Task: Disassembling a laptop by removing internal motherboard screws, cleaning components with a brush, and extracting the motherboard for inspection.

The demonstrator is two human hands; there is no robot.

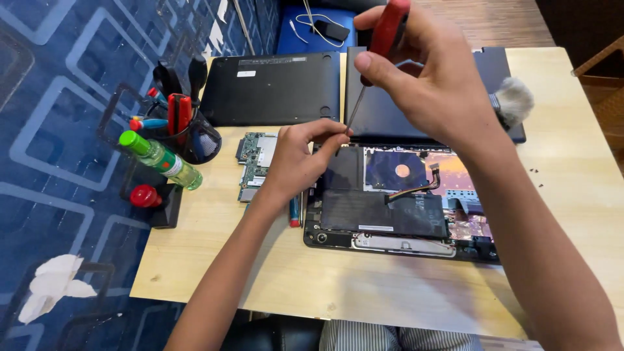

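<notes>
Head view, looking down on a pale wooden worktop [227, 273]: the right hand [429, 78] at about 12 o'clock is clamped around the red handle of a screwdriver [380, 49], whose thin shaft slants down toward 7 o'clock. The left hand [296, 159], near the centre, has its fingers pinched together at the shaft's tip, right over the upper left corner of an opened laptop chassis [396, 201]. That chassis lies just right of centre, with a black battery pack [383, 214] along its near side and a round drive [396, 170] above it. A green circuit board [257, 162] lies just beside the left hand at 9 o'clock. Two black laptop shells [273, 88] rest at the far edge toward 11 and 1 o'clock. A fluffy brush [517, 101] sits at 2 o'clock. A mesh tool holder [195, 133] and a green-capped bottle [162, 159] stand at the worktop's left edge.
</notes>
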